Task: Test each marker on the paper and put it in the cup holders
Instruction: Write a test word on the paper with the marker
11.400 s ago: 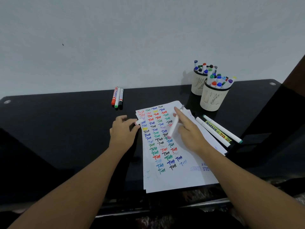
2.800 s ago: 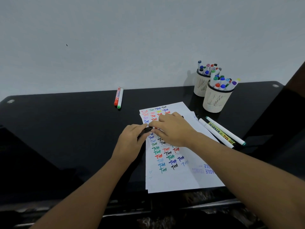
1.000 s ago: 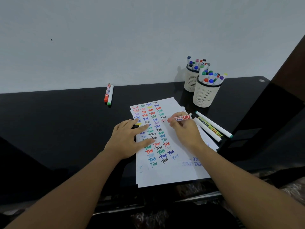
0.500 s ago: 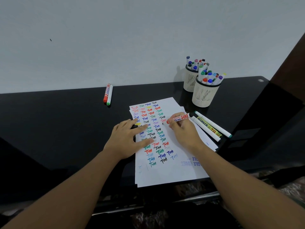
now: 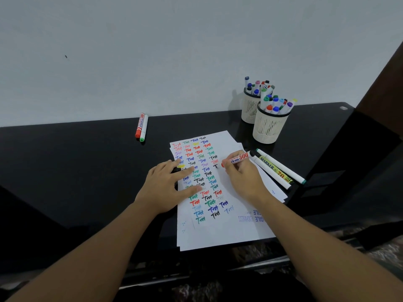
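Note:
A white paper [image 5: 229,227] covered with coloured "Test" words lies on the black table [image 5: 76,171]. My right hand [image 5: 244,179] pinches a white marker [image 5: 241,157] with red lettering and a black end. Its tip touches the paper beside a fresh black "T". My left hand [image 5: 165,188] presses flat on the paper's left side, and a small black cap [image 5: 175,170] shows at its fingers. Two cream mesh cup holders stand at the back right, the front cup holder [image 5: 269,129] and the rear cup holder [image 5: 248,110], both full of capped markers.
A red marker [image 5: 139,125] and a green-capped marker [image 5: 144,127] lie side by side at the back left. Three more markers [image 5: 274,171] lie right of the paper, by my right hand. A dark brown panel [image 5: 383,79] rises at the far right.
My right hand has shifted the marker tip slightly right and a black "T" stroke has appeared on the paper. My left hand has stayed pressed on the sheet.

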Tool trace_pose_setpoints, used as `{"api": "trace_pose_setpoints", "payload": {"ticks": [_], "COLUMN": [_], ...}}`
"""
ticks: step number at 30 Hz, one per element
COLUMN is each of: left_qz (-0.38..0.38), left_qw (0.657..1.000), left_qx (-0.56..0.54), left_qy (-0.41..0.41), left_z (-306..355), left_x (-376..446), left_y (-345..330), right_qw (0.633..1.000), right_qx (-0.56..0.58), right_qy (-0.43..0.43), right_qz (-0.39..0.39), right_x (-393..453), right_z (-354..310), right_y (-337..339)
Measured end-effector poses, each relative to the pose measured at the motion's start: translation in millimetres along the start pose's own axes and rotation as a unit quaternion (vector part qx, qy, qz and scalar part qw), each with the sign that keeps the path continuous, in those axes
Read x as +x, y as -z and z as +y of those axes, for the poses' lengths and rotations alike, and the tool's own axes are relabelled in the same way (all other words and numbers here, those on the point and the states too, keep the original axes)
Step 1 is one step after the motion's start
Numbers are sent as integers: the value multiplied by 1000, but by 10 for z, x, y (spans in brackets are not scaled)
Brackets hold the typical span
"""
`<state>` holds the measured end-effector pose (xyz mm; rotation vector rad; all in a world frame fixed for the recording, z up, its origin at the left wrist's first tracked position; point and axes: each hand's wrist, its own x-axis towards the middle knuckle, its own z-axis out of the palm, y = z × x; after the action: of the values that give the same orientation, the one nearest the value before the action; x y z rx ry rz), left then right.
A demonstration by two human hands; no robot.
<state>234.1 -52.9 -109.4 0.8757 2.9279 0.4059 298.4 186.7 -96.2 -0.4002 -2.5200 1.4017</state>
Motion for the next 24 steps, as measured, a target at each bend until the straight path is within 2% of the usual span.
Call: {"api": "trace_pose_setpoints", "payload": {"ticks": [5,24], "left_qz": [-6,-2], "left_qw": [1000,1000], "left_qx": [-2,-9], "left_qy": [4,5], "left_z": [9,19], "left_x": [11,2], "left_y": [15,23], "right_qw": [998,999], "right_qx": [51,11], "right_qy": [-19,-18], "right_qz": [23,25], "right_x": [-3,27], "right_z": [-1,15], "right_y": [9,-15]}}
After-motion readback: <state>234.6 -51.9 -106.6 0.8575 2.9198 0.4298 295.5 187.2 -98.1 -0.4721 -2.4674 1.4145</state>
